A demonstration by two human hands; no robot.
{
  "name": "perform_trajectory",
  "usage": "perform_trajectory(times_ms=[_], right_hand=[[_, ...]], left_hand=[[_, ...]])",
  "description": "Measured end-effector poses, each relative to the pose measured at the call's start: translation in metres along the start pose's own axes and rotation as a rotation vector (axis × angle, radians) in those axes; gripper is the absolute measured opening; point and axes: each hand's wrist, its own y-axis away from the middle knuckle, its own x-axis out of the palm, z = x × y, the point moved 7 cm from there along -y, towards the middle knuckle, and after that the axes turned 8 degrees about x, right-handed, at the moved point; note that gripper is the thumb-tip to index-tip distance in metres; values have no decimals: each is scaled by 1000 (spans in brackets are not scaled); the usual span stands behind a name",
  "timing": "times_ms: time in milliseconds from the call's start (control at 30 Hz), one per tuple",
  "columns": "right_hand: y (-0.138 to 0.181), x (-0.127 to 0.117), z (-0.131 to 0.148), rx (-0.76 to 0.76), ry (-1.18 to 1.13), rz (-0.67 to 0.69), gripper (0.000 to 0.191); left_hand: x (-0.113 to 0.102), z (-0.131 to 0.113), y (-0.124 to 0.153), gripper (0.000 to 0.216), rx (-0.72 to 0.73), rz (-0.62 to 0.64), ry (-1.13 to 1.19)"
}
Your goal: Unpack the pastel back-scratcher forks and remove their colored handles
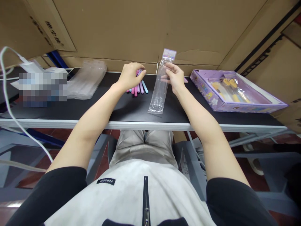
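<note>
My left hand (130, 76) is closed round a bunch of pink, purple and blue pens (138, 87) lying on the black table (77, 108). My right hand (175, 77) pinches the upper part of a long clear plastic sleeve (159, 94) with a purple header card (169, 54). The sleeve slants down toward the table's front edge, and its lower end rests on the table. The two hands are a short way apart near the back of the table.
A stack of clear plastic bags (86, 80) lies at the left. A purple tray-like box (235, 91) with yellow packaged items sits at the right. Cardboard (150, 28) walls the back. A white cable (9, 106) hangs at the far left.
</note>
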Motion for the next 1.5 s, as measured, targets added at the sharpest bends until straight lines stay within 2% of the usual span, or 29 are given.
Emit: perform_trajectory(times_ms=[200, 400, 600, 733, 867, 1033, 1233, 1400, 1500], right_hand=[[11, 12, 9, -38, -10, 66, 53], [16, 19, 8, -64, -4, 136, 54], [23, 30, 2, -29, 12, 188, 56], [23, 36, 1, -55, -30, 257, 62], [24, 42, -6, -42, -30, 329, 65], [28, 48, -12, -24, 4, 387, 56], [34, 44, -4, -47, 6, 360, 50], [28, 40, -8, -50, -10, 300, 47], [22, 39, -12, -32, 24, 283, 48]], left_hand=[[1, -1, -1, 48, 4, -60, 105], [6, -5, -6, 39, -60, -87, 291], [31, -8, -25, 24, -217, 21, 676], [41, -1, -33, 14, -341, -93, 848], [50, 6, -30, 15, -415, -216, 891], [62, 16, -26, 15, -424, -228, 921], [71, 25, -30, 13, -389, -188, 1021], [73, 25, -30, 12, -397, -209, 1099], [72, 21, -27, 19, -432, -243, 1168]])
